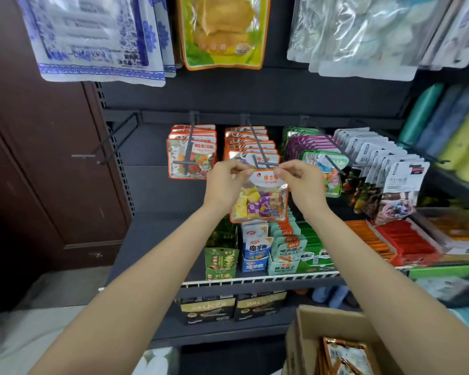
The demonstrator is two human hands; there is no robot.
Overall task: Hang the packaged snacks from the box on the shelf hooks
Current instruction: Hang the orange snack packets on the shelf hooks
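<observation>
A clear orange-edged candy packet [259,201] marked SUGAR hangs between my hands at the tip of the middle shelf hook [257,154]. My left hand [225,182] pinches the packet's top left corner. My right hand [302,182] pinches its top right corner. Several matching packets [248,142] hang behind it on the same hook. The cardboard box [333,323] sits at the bottom right with more orange-edged packets [347,357] inside.
An empty double-prong hook [106,147] juts out at the left. Other hooks hold gummy packets [192,155], green and purple packets [320,161] and white pouches [385,158]. A wire-fronted shelf [255,280] below holds boxed snacks. Large bags [222,31] hang above.
</observation>
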